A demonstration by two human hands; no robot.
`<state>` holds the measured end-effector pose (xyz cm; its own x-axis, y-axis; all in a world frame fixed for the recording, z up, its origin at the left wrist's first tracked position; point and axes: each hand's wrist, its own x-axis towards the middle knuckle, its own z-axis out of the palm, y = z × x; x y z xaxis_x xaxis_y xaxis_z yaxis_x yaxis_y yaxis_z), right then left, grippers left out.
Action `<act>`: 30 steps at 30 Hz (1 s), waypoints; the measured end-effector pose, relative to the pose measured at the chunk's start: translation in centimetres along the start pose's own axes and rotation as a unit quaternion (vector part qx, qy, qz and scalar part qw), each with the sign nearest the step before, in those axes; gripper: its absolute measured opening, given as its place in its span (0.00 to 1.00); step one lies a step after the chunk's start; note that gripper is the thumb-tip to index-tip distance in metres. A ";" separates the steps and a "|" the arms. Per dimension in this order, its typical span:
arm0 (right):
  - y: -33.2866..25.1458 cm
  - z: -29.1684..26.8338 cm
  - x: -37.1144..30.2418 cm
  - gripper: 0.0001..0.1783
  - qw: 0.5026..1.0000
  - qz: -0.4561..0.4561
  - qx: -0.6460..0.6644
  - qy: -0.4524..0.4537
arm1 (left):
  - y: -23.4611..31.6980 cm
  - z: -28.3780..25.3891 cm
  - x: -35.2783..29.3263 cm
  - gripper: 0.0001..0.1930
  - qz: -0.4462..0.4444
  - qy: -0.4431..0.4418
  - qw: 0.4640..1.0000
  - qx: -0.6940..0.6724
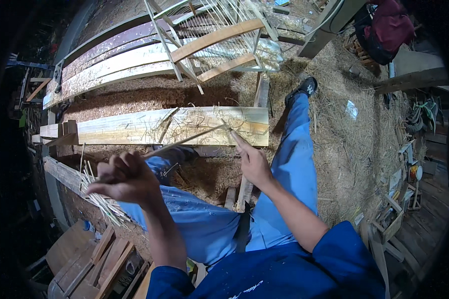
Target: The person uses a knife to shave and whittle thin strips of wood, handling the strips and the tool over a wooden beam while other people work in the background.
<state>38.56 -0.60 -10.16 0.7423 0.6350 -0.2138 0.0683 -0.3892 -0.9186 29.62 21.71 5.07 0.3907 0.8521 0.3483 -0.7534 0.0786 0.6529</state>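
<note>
My left hand (126, 178) is closed in a fist around one end of a thin wooden stick (189, 141). The stick slants up to the right over the plank bench (100, 130). My right hand (257, 167) grips a slim hand tool with a pale handle (238, 139), which looks like a knife. Its working end meets the far end of the stick, and the blade is too small to make out clearly. Curled wood shavings (197, 119) lie on the bench under both.
A bundle of thin sticks (102, 199) lies left of my legs. Beyond the bench, a slatted wooden chair frame (219, 40) rests on a longer plank table (105, 74). Wooden boards (107, 259) stand at lower left. A wooden post (329, 27) rises at upper right. Shavings cover the floor (349, 159).
</note>
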 end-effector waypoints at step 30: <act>-4.0 -0.3 -3.1 0.27 0.993 0.033 0.115 -0.019 | -1.6 1.2 -1.5 0.33 0.040 -0.077 0.996 0.003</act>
<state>36.19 -1.17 -5.69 0.7137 0.6398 -0.2850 -0.1369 -0.2717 -0.9526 30.88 19.64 4.28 0.4065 0.7656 0.4986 -0.7825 0.0101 0.6225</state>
